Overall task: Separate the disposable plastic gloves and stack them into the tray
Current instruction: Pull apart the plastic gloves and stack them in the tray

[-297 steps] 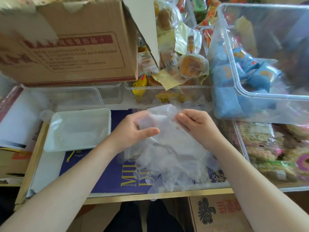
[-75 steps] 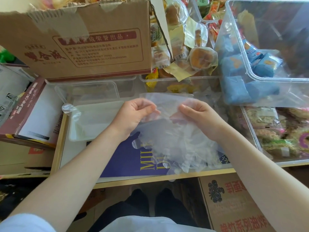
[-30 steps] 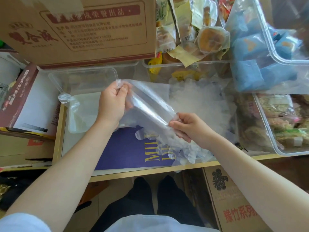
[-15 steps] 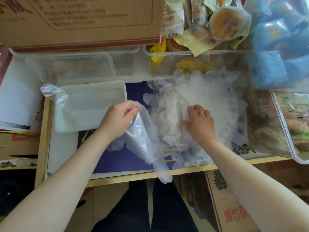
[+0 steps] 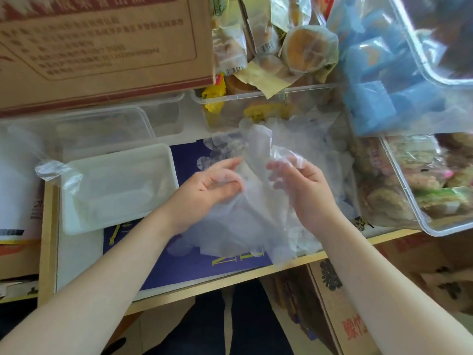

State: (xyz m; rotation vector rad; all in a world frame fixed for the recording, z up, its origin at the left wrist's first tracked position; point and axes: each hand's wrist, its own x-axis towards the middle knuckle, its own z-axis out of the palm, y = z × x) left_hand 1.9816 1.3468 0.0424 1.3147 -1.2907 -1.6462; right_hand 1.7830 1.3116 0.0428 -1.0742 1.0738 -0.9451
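Our left hand [image 5: 217,185] and right hand [image 5: 304,185] are both raised a little over the pile of gloves [image 5: 307,149], each with the fingers curled and pinching the thin film of one clear glove [image 5: 256,201], which hangs between them. We hold it from two sides, probably to peel it free from the others. The white tray [image 5: 76,224] waits just to the left, with some clear film already lying in it.

Light: bright, soft daylight, even across the scene.
Glare: white sheen on the clear bin [image 5: 419,60] at upper right, washing out its wall.
Shadows: faint and diffuse.
Blur: print on the cardboard box [image 5: 102,47], left of the bin, is smeared and unreadable.
Distortion: straight edges lean and bow toward the frame's borders.
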